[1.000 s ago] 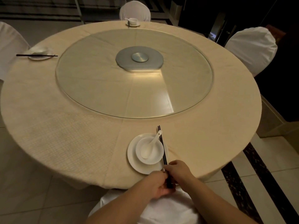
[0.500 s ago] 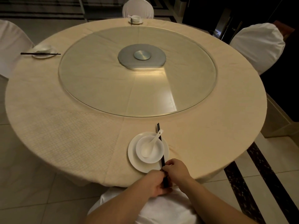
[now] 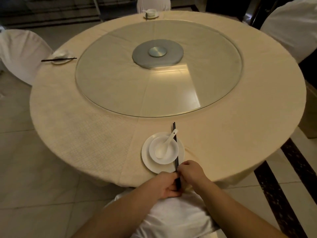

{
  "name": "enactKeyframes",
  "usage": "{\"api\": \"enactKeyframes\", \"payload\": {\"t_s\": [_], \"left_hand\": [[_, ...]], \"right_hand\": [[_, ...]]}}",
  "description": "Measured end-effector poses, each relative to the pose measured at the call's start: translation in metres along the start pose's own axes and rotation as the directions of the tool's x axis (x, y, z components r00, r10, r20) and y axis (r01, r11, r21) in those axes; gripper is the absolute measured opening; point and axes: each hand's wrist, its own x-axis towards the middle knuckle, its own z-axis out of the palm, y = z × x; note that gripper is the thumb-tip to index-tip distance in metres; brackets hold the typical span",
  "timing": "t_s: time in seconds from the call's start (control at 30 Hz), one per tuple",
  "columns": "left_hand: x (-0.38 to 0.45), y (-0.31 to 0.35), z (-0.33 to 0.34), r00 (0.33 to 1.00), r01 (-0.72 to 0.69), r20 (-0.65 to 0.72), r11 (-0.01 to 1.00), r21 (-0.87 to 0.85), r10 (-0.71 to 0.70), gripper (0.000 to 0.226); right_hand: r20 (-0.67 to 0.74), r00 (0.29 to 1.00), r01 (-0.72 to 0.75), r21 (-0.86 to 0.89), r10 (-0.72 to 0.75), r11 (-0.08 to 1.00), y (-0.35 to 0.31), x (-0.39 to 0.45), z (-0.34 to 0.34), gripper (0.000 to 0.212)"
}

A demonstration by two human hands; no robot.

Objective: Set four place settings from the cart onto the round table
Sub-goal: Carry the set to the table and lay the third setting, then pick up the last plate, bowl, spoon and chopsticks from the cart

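both hands [image 3: 180,181] pinch chopsticks [image 3: 175,145] beside plate [image 3: 147,158]

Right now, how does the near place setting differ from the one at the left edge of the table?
The near setting shows a plate, a bowl and a spoon clearly; the left setting is too blurred to tell its pieces. The near chopsticks point toward the table's middle and both hands, the left hand and the right hand, grip their near end; the left chopsticks lie crosswise on their dish, untouched. Both settings are white crockery with dark chopsticks.
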Motion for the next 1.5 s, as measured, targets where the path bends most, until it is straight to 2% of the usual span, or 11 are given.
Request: {"api": "enactKeyframes", "payload": {"t_s": [0.2,0.3,0.47,0.57,0.67,0.87,1.03,1.1,1.23,1.37,1.5], "left_hand": [[-0.028,0.001,-0.028,0.983,0.026,-0.184,0.978,0.206,0.013,0.022],[-0.055,0.005,-0.056,0.914,-0.011,-0.359,0.893,0.450,0.192,0.020],[-0.134,0.012,-0.138,0.799,-0.044,-0.360,0.643,0.764,0.482,0.031],[-0.193,0.006,-0.215,0.640,-0.025,-0.464,0.619,0.785,0.613,0.033],[-0.259,-0.015,-0.300,0.420,-0.044,-0.575,0.649,0.760,0.702,0.030],[-0.385,-0.074,-0.448,-0.032,0.209,-0.662,0.653,0.728,0.749,0.048],[-0.457,-0.115,-0.521,-0.281,0.293,-0.624,0.684,0.668,0.730,0.054],[-0.470,-0.127,-0.548,-0.307,0.319,-0.628,0.699,0.640,0.715,0.055],[-0.478,-0.135,-0.605,-0.276,0.346,-0.702,0.749,0.565,0.657,0.057],[-0.475,-0.109,-0.672,-0.262,0.421,-0.715,0.744,0.519,0.648,0.057],[-0.459,-0.044,-0.748,-0.186,0.433,-0.733,0.724,0.537,0.654,0.063]], "right_hand": [[-0.169,0.977,0.116,-0.097,-0.131,0.989,-0.016,-0.009,-0.013,0.015],[-0.161,0.936,0.272,-0.231,-0.312,0.934,-0.046,-0.023,-0.009,0.013],[-0.131,0.807,0.459,-0.473,-0.575,0.752,-0.124,-0.055,0.017,0.033],[-0.061,0.712,0.528,-0.609,-0.699,0.591,-0.179,-0.076,0.057,0.038],[0.011,0.629,0.570,-0.686,-0.778,0.452,-0.226,-0.102,0.123,0.041],[0.205,0.541,0.615,-0.758,-0.815,0.218,-0.290,-0.172,0.300,0.044],[0.393,0.291,0.630,-0.765,-0.872,-0.134,-0.324,-0.240,0.430,0.041],[0.439,0.226,0.658,-0.727,-0.870,-0.196,-0.342,-0.256,0.468,0.040],[0.515,0.122,0.696,-0.654,-0.849,-0.297,-0.378,-0.267,0.534,0.043],[0.561,0.114,0.740,-0.598,-0.820,-0.307,-0.414,-0.258,0.604,0.046],[0.571,0.116,0.759,-0.579,-0.813,-0.298,-0.462,-0.229,0.668,0.044]]}}
